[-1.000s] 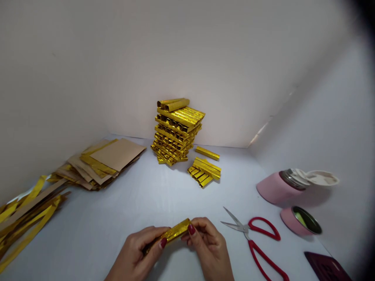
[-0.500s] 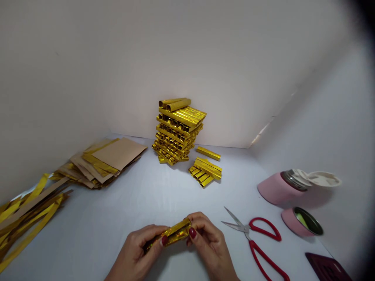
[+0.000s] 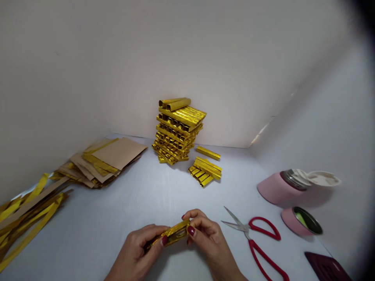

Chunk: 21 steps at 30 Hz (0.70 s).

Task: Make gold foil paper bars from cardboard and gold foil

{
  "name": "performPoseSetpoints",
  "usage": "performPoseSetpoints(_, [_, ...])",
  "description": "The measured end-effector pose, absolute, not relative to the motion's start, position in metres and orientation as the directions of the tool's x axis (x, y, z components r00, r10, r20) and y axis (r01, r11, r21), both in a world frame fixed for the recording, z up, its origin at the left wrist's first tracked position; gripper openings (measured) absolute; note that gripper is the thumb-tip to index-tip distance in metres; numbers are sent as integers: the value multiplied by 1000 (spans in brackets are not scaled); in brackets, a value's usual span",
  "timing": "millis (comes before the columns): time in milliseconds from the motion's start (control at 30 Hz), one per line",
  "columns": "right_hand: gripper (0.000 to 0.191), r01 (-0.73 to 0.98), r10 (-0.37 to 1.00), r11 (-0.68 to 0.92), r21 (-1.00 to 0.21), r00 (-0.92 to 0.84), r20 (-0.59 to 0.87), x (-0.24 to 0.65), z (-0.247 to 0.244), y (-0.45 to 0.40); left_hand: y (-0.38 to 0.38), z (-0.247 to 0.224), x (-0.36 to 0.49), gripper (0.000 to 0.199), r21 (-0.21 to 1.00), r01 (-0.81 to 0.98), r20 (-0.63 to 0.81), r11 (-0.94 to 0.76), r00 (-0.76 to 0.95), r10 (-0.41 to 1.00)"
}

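Note:
Between my two hands is a folded strip of shiny gold paper (image 3: pixel 175 233), shaped like a narrow open channel and tilted up to the right. My left hand (image 3: pixel 143 248) grips its left end, thumb on the near side and fingers behind. At the right end, my right hand (image 3: pixel 205 236) pinches the paper between thumb and fingers. Beyond them stands a tall stack of folded gold paper tubes (image 3: pixel 178 128) laid in crossing layers. To its right lies a small pile of gold tubes (image 3: pixel 206 171), with a single gold tube (image 3: pixel 208 152) behind it.
Open red-handled scissors (image 3: pixel 244 228) lie right of my hands. Farther right are a pink flask (image 3: pixel 278 188) with a white lid, a pink cup (image 3: pixel 300 222) and a dark red flat object (image 3: pixel 326 267). Brown and gold sheets (image 3: pixel 117 156) and gold strips (image 3: pixel 35 218) lie left.
My right index finger has lifted slightly at the strip's right end, and the channel's near fold has shifted. Both hands still hold it in nearly the same place.

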State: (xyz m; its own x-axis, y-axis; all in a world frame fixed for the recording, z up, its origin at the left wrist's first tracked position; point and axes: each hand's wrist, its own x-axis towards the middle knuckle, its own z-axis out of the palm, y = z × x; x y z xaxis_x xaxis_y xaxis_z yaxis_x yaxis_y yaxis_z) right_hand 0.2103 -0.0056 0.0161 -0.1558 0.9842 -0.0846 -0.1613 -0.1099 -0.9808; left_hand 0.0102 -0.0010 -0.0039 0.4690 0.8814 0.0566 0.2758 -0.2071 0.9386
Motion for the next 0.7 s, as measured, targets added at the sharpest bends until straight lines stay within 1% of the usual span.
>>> performPoseSetpoints(133, [26,-145,987,-112,-983,-134,-92,210,17,-7,-1,-5,10,26,931,285,74,-227,464,883])
performPoseSetpoints(333, [24,-136,997,-62,-989,-53,-55,206,13,-9,-2,-5,10,24,918,289,116,-271,459,881])
performPoseSetpoints(533, [24,-186,994,-102,-977,26,-108,203,7,-11,-4,-7,10,28,898,280,163,-339,505,848])
performPoseSetpoints(633, [25,-163,994,-106,-981,-1,-107,203,8,-12,-5,-9,9,28,889,285,173,-359,517,839])
performPoseSetpoints(700, [25,-100,995,-83,-991,-56,-78,205,9,-11,-5,-9,9,29,878,296,183,-375,517,836])
